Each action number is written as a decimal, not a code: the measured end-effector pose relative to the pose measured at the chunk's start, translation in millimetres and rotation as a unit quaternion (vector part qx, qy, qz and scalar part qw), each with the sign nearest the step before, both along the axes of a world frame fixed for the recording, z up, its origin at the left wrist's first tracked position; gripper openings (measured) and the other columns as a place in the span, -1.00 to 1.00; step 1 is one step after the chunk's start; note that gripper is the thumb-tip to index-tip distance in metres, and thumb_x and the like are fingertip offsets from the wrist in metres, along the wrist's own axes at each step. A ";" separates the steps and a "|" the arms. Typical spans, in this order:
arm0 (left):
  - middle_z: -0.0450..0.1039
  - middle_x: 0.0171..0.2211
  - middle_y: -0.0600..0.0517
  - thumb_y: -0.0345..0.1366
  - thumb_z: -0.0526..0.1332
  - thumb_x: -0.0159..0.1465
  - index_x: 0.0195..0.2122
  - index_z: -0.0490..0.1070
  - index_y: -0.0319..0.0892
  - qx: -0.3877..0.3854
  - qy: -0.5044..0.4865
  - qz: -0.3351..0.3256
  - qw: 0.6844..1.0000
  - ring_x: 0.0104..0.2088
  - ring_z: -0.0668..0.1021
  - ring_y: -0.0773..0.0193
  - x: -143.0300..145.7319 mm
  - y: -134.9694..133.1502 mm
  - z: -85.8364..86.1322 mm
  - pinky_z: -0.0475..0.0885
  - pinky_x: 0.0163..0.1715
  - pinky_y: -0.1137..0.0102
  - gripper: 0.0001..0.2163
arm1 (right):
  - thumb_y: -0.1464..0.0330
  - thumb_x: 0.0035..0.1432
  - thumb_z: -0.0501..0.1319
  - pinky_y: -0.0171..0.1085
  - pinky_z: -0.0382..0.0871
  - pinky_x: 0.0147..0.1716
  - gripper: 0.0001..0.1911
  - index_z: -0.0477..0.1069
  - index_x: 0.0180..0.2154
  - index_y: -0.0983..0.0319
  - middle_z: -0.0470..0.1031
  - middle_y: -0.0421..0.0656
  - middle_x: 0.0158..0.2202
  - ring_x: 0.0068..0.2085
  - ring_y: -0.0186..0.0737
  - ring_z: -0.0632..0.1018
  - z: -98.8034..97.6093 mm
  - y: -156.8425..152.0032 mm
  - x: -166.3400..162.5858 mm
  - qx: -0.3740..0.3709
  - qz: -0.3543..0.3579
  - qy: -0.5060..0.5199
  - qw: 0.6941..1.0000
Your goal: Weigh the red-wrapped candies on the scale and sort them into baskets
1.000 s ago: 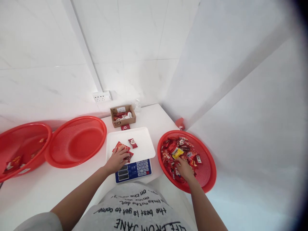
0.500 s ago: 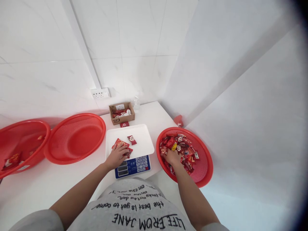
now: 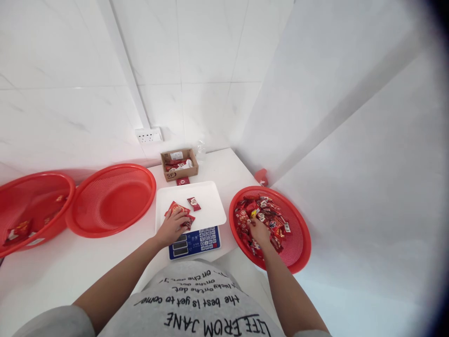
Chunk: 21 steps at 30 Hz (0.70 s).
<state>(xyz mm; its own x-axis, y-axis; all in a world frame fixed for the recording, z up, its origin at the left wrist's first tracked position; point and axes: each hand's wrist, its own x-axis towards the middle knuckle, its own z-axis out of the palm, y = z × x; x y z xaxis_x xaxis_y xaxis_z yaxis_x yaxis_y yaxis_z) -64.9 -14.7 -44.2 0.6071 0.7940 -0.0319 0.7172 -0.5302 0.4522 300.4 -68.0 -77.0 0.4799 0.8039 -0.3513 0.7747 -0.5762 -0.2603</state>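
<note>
My left hand (image 3: 172,228) lies over red wrapped packets (image 3: 178,208) on the white tray of a digital scale (image 3: 210,199), its fingers spread. Beside it on the tray is a small dark red packet (image 3: 194,203) with white print. Below the tray shows the scale's blue keypad and display panel (image 3: 195,243). My right hand (image 3: 260,232) reaches into a red mesh basket (image 3: 301,243) at the right, fingers bent down among many small red packets (image 3: 275,223). Its fingertips are partly hidden in the pile, and what they pinch is unclear.
Left of the scale stands a red basket (image 3: 112,229); another red basket (image 3: 66,187) with some packets is at the far left. Behind the scale sits a small cardboard box (image 3: 180,173) of packets, with a red packet (image 3: 183,181) before it. Walls bound the back and right.
My right hand has shifted slightly to the right within the packets in the basket. My left hand stays on the tray packets. The view has moved a little.
</note>
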 end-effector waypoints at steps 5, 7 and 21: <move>0.30 0.12 0.02 -0.26 0.08 0.24 -0.10 0.41 -0.02 -0.001 0.003 0.002 1.000 0.22 0.14 0.05 -0.1 0.7 -0.8 -0.04 0.17 -0.06 -0.76 | 0.25 0.14 -0.02 -0.25 0.26 -0.24 -0.72 0.40 -0.31 0.24 0.50 -0.04 -0.30 -0.24 -0.14 0.48 7.0 -4.7 7.3 0.150 -0.004 0.031 0.988; 0.30 0.12 0.02 -0.26 0.08 0.24 -0.10 0.41 -0.02 -0.001 0.003 0.002 1.000 0.22 0.15 0.05 0.2 0.6 0.2 -0.04 0.17 -0.06 -0.77 | 0.22 0.11 -0.02 -0.23 0.27 -0.26 -0.71 0.38 -0.32 0.24 0.49 -0.05 -0.33 -0.28 -0.14 0.47 13.8 -4.4 8.6 0.210 -0.020 0.067 0.975; 0.30 0.11 0.02 -0.29 0.11 0.21 -0.09 0.41 -0.03 -0.007 0.006 0.000 1.000 0.22 0.15 0.05 2.3 -0.6 3.7 -0.03 0.18 -0.03 -0.76 | 0.15 0.06 0.07 -0.25 0.33 -0.30 -0.73 0.34 -0.37 0.22 0.49 -0.17 -0.39 -0.33 -0.20 0.47 51.3 30.6 -63.7 0.228 0.043 0.334 0.914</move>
